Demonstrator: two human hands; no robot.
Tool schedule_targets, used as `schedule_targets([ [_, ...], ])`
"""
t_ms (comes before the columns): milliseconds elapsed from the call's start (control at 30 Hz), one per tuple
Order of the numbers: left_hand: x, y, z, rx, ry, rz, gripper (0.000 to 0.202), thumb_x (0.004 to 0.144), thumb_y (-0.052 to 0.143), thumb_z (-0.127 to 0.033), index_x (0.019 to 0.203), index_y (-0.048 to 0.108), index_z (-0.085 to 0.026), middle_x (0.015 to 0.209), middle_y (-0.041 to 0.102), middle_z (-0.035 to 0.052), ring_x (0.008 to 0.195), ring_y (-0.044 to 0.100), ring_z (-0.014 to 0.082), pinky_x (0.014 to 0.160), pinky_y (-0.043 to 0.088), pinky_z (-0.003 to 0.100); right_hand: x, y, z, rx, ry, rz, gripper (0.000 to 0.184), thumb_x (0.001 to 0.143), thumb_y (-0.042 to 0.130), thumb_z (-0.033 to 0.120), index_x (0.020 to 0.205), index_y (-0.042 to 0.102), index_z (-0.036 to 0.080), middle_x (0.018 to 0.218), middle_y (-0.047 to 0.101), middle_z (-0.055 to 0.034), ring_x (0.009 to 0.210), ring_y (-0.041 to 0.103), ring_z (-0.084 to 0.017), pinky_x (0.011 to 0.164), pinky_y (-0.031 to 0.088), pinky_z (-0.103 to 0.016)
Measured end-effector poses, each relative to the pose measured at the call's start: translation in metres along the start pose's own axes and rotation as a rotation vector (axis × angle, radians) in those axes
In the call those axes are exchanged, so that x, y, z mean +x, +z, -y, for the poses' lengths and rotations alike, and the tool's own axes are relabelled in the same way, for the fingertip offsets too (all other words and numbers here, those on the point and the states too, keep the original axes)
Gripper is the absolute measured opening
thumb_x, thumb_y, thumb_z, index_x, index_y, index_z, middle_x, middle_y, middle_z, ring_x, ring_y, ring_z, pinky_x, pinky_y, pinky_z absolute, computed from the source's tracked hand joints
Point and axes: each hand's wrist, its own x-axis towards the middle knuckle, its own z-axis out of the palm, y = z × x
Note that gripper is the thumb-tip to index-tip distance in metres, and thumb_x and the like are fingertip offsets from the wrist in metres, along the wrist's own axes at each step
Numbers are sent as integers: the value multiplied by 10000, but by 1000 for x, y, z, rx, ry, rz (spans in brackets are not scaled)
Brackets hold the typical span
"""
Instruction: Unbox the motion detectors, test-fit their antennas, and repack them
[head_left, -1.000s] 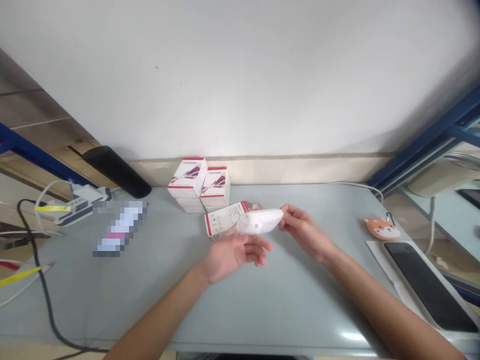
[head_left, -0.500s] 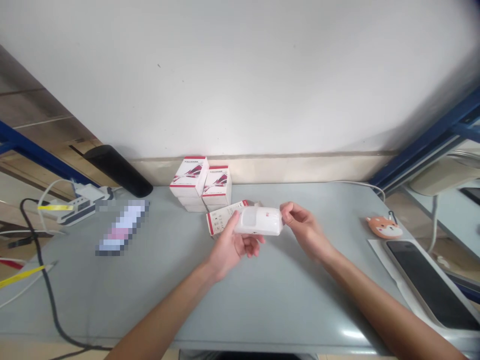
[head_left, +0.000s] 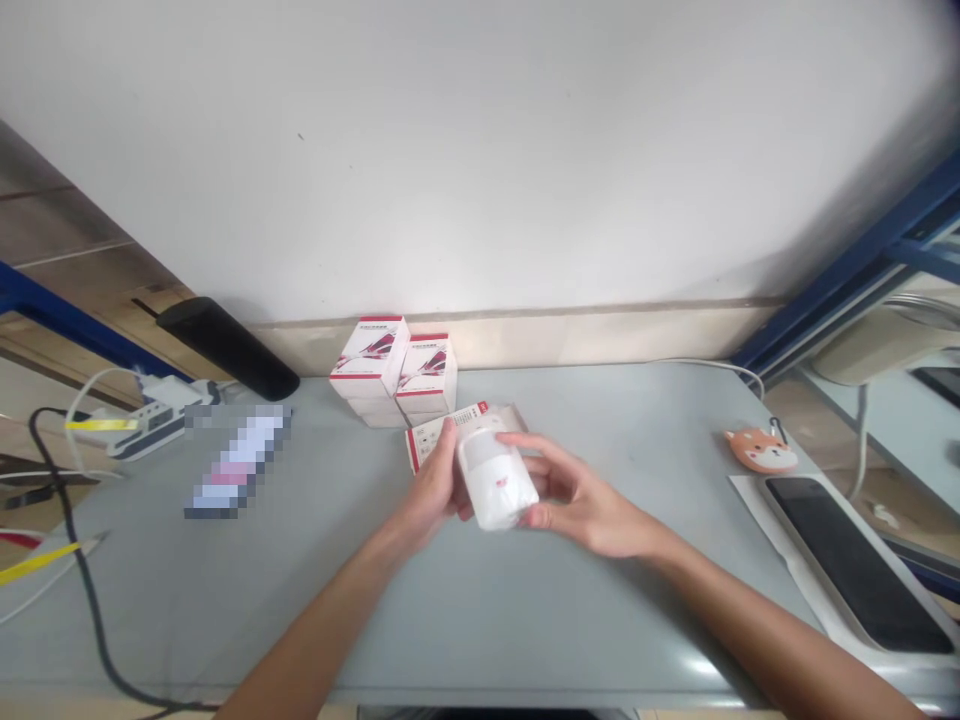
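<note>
Between my two hands is a white motion sensor (head_left: 496, 488) with a small red mark, held above the table and tilted so one end points toward me. My left hand (head_left: 433, 487) grips its left side, thumb along the edge. On the right side, my right hand (head_left: 581, 497) has its fingers and thumb closed around the housing. Just behind the sensor lies a white and red carton (head_left: 426, 440), partly hidden by it and by my hands.
White and red boxes (head_left: 369, 350) stand stacked near the wall. A black cylinder (head_left: 229, 345), a power strip (head_left: 161, 418) and a blurred phone-like object (head_left: 244, 455) are at left. At right are an orange animal-faced case (head_left: 761, 450) and a dark-screened phone (head_left: 855, 565).
The sensor has turned from lying sideways to pointing its end toward me. My right hand has moved left from its end to grip its right side.
</note>
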Motion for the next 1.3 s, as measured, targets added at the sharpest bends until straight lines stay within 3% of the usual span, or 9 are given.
schedule_targets([
  [100, 4, -6, 1, 345, 276, -153, 620, 1037, 326, -710, 1356, 594, -251, 835, 701, 33, 727, 648, 213, 673, 520, 333, 4, -5, -2, -140, -81, -179, 666, 925, 784, 441, 1484, 439, 334, 1222, 718, -90, 1101, 689, -252, 954, 565, -454],
  [200, 9, -13, 4, 717, 461, -275, 421, 975, 623, -553, 1294, 649, -279, 1145, 710, 88, 1114, 618, 298, 977, 492, 452, 6, -18, -6, -512, -110, -414, 609, 946, 738, 455, 1461, 441, 327, 1180, 742, -85, 1011, 686, -253, 930, 558, -462],
  [300, 12, -18, 9, 1142, 571, -239, 438, 962, 668, -451, 1362, 635, -277, 1396, 617, 134, 1315, 507, 378, 1063, 424, 538, 8, -29, -13, -794, -54, -517, 591, 947, 710, 462, 1460, 446, 333, 1155, 753, -74, 974, 679, -263, 888, 557, -455],
  [400, 13, -19, 13, 1371, 660, -166, 452, 999, 629, -376, 1438, 579, -283, 1433, 581, 141, 1313, 499, 367, 1040, 431, 528, 8, -33, -17, -903, -42, -531, 549, 965, 664, 437, 1461, 453, 335, 1134, 748, -62, 929, 674, -248, 835, 555, -420],
  [567, 9, -15, 11, 1287, 774, -109, 399, 938, 725, -285, 1329, 645, -284, 1324, 618, 123, 1225, 531, 345, 1016, 425, 527, 7, -31, -14, -1000, 15, -593, 574, 939, 676, 502, 1445, 487, 308, 983, 721, -46, 732, 628, -214, 672, 516, -359],
  [800, 5, -9, 11, 1080, 914, -178, 458, 899, 777, -259, 1335, 638, -280, 1314, 557, 136, 1224, 537, 334, 1053, 456, 528, 7, -32, -17, -982, -31, -732, 614, 917, 715, 569, 1426, 511, 293, 872, 665, -13, 694, 610, -200, 653, 494, -337],
  [967, 6, -12, 9, 1043, 1063, -190, 477, 882, 794, -211, 1316, 615, -296, 1317, 518, 130, 1198, 529, 311, 1041, 505, 516, 3, -38, -23, -1048, -252, -633, 592, 884, 781, 582, 1354, 574, 289, 817, 664, 2, 701, 614, -192, 660, 493, -321],
  [1100, 9, -15, 8, 985, 1144, -223, 509, 843, 842, -239, 1286, 597, -279, 1294, 529, 134, 1173, 552, 310, 1021, 507, 521, 3, -33, -26, -1126, -437, -537, 505, 958, 733, 495, 1376, 537, 292, 902, 727, -23, 692, 651, -177, 640, 502, -309],
  [1300, 10, -12, 16, 857, 1095, -263, 474, 823, 862, -274, 1228, 617, -300, 1285, 552, 113, 1176, 577, 307, 1019, 505, 527, 4, -28, -24, -1406, -519, -495, 459, 1042, 619, 347, 1461, 435, 301, 1065, 756, -84, 750, 731, -213, 632, 523, -331],
])
